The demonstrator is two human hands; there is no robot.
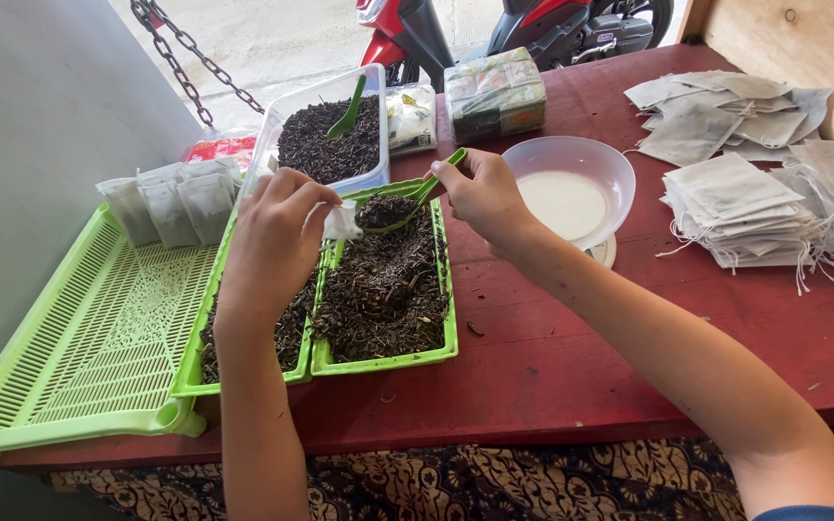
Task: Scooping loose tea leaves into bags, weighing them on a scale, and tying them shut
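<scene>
Small white bag [343,222]: pinched at its mouth by the left hand [277,227], fingers curled narrow around it, held just above the near green trays. Right hand [483,196] holds the handle of a green scoop [407,207] between thumb and fingertips; the scoop bowl is heaped with dark loose leaf and sits touching or just short of the bag's mouth. Cannot tell whether any leaf is in the bag yet.

Progress, judged from the layout: a few filled bags [168,205] stand upright at the far end of the slotted green tray [79,338], left of the left fingers. Most of that tray is bare. Stacks of flat empty bags [736,207] lie well to the right of the right hand, many of them. So only a small share looks done and most is left.

Below both hands: two narrow green trays [383,362] full of loose leaf, side by side, near the table's front edge. A few crumbs lie on the red table [571,367].

Room: open table right of the right forearm. Just beyond the right fingers, a pale bowl [571,169] on a scale. Beyond the left fingers, a clear tub [325,125] of leaf with a second scoop. Wall close on the left.
</scene>
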